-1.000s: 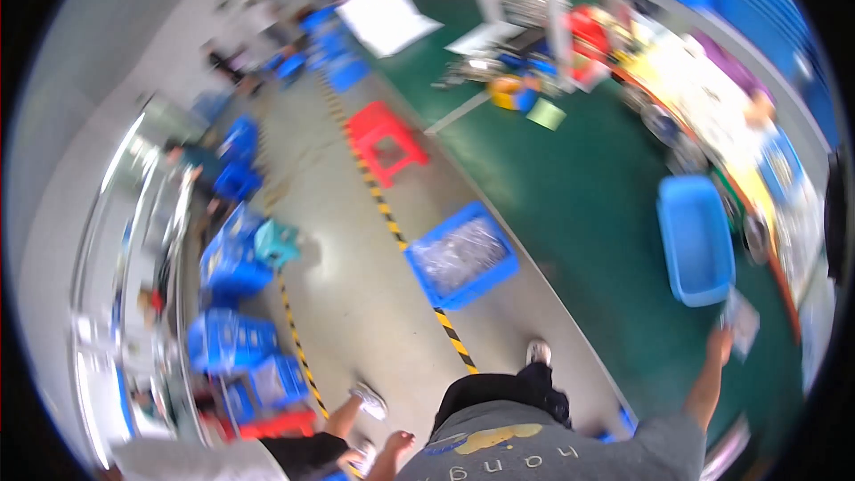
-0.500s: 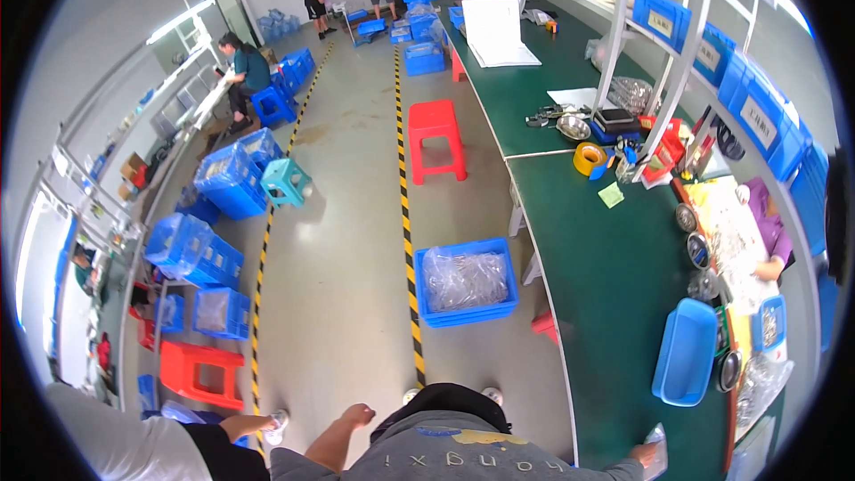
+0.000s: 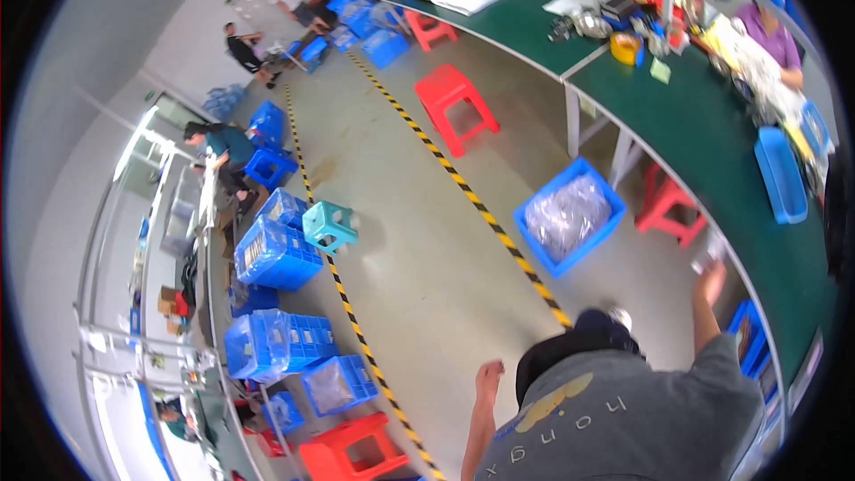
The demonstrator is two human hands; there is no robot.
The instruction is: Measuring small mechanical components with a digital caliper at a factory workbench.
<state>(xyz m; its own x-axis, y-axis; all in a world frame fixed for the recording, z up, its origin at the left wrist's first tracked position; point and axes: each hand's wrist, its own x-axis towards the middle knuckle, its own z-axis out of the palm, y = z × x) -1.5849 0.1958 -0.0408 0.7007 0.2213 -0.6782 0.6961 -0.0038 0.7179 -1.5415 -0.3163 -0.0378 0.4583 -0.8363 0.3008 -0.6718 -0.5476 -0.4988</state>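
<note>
My right hand (image 3: 710,283) is closed on a small clear plastic bag (image 3: 709,252) with something whitish in it; the contents are too blurred to tell. It holds the bag by the curved edge of the green-topped workbench (image 3: 659,116), near a red stool (image 3: 670,207) that stands partly under the bench. My left hand (image 3: 489,376) hangs over the floor beside my body, its fingers curled in with nothing visible in them. Ahead of me on the floor stands a blue crate (image 3: 545,254) filled with clear plastic bags (image 3: 570,216).
Another red stool (image 3: 454,107) stands farther along the bench. A blue tray (image 3: 781,175) and a yellow tape roll (image 3: 626,48) lie on the bench top. Stacked blue crates (image 3: 278,254), a teal stool (image 3: 329,227) and a red-orange stool (image 3: 352,447) line the left. Several people sit or stand around.
The view has turned and tilted. My right hand has come off the bench top to its edge with the bag still held. The blue crate appears nearer my right side.
</note>
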